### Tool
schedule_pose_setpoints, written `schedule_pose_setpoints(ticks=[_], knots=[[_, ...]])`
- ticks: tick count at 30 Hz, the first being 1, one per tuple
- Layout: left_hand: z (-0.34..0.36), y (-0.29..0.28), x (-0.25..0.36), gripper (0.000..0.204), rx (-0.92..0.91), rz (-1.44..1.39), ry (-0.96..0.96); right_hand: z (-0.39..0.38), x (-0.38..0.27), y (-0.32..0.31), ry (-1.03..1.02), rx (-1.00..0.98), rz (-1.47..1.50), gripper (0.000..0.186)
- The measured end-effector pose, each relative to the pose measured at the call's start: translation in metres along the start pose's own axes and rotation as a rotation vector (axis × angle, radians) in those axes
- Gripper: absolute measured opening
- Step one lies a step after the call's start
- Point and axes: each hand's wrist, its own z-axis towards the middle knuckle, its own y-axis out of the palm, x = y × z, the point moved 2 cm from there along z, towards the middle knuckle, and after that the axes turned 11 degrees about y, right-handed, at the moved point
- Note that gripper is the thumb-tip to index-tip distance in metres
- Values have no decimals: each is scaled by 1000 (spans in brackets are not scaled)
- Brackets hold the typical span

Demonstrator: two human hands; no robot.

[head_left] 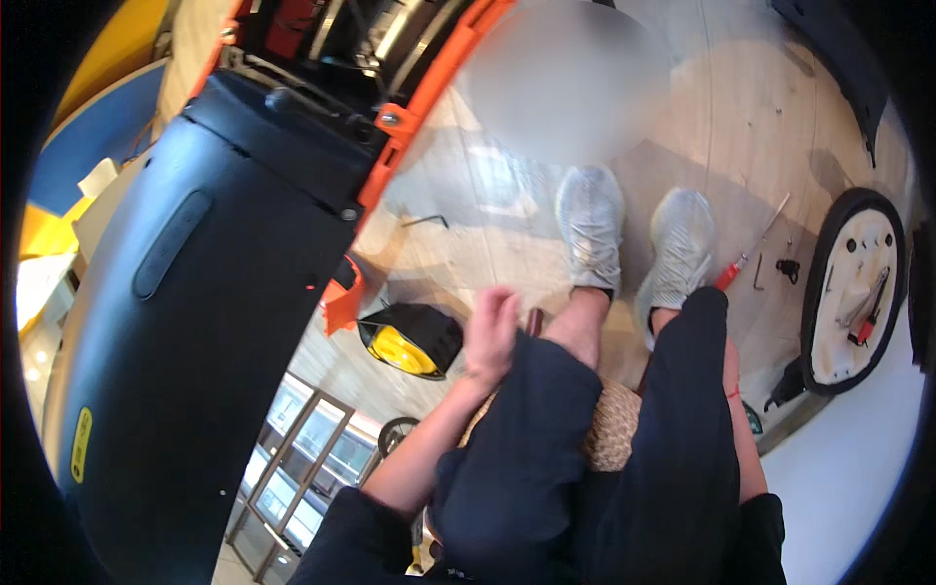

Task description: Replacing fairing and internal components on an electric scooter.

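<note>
My left hand (492,331) is raised beside my left knee, blurred, with fingers loosely curved and nothing visible in them. My right forearm (743,429), with a red cord at the wrist, runs behind my right leg, which hides the hand. To my left stands a large dark machine body (166,322) with an orange frame (414,102) and exposed metal fittings. Near my left hand lie a black bag with yellow contents (409,346) and an orange plastic piece (341,297). By my right shoe lie a red-handled screwdriver (731,273), hex key (759,273) and small black part (788,268).
An oval padded board (824,331) with tools on it rests at the right. A dark curved panel (848,68) lies at upper right, a hex key (426,220) on the wooden floor. I sit on a woven seat (612,429). Yellow and blue furniture (102,127) is at far left.
</note>
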Motion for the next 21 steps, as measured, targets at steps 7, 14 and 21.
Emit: schedule_pose_setpoints(ticks=[7, 14, 21], knots=[[65, 48, -20, 17, -218, 297, 285, -18, -4, 2, 183, 63, 129, 20], [39, -6, -89, 28, -460, 680, 169, -84, -4, 19, 336, -30, 200, 25], [13, -59, -56, 15, -145, -200, 51, -136, 0, 27, 305, 106, 369, 27]])
